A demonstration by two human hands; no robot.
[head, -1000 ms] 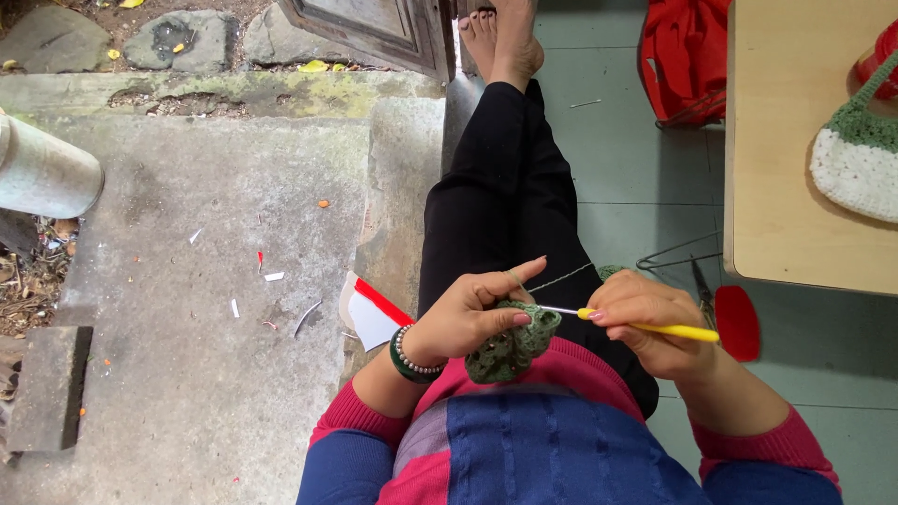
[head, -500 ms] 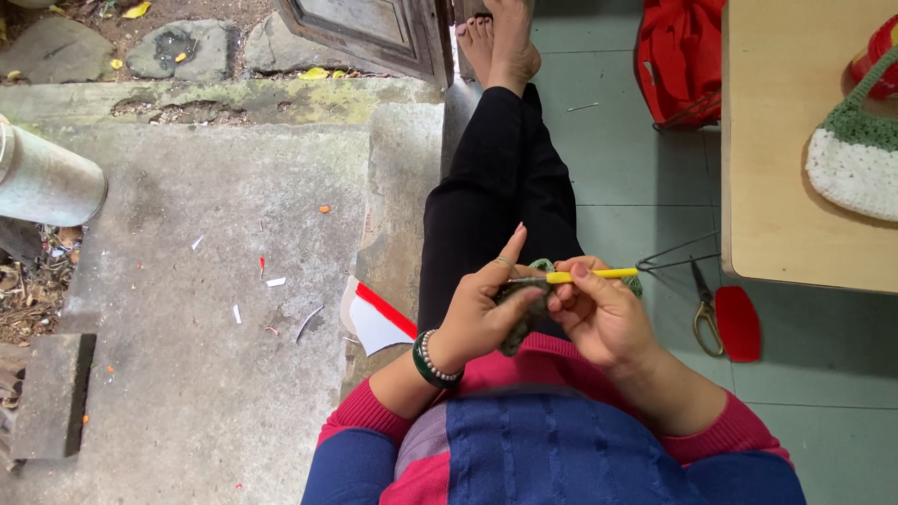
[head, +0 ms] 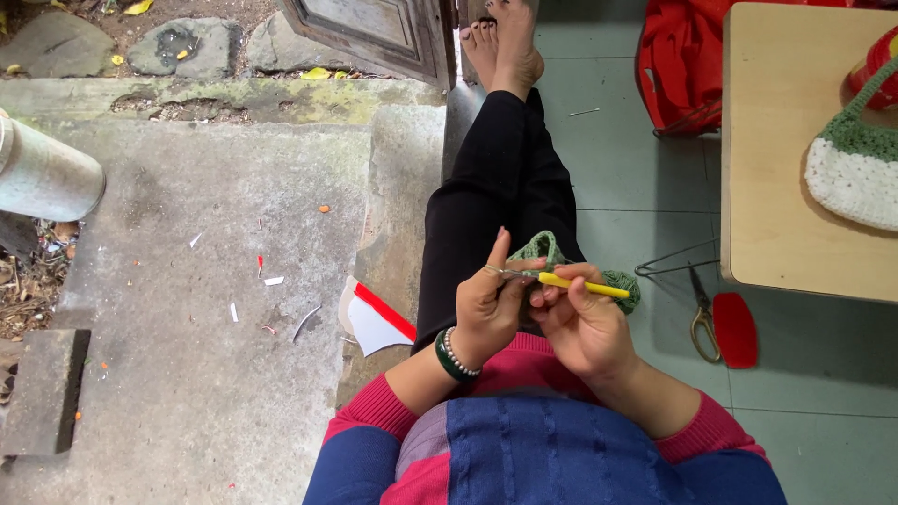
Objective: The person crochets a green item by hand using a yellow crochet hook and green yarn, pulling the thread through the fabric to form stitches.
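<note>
Green crochet piece (head: pixel 547 251) is held at frame centre over the lap, pinched by the left hand (head: pixel 488 304), forefinger raised. A yellow hook (head: pixel 580 285) is gripped by the right hand (head: pixel 582 327); yarn is best kept taut. Scissors (head: pixel 702 313) lie right.

A pale wooden tabletop (head: pixel 767 187) at upper right carries a green-and-white crocheted bag (head: pixel 856 168). Below it, gold-handled scissors (head: pixel 702 318) lie beside a flat red oval piece (head: pixel 734 329) on the green tiled floor (head: pixel 823 402). A red cloth bag (head: pixel 678 65) sits at the top.
</note>
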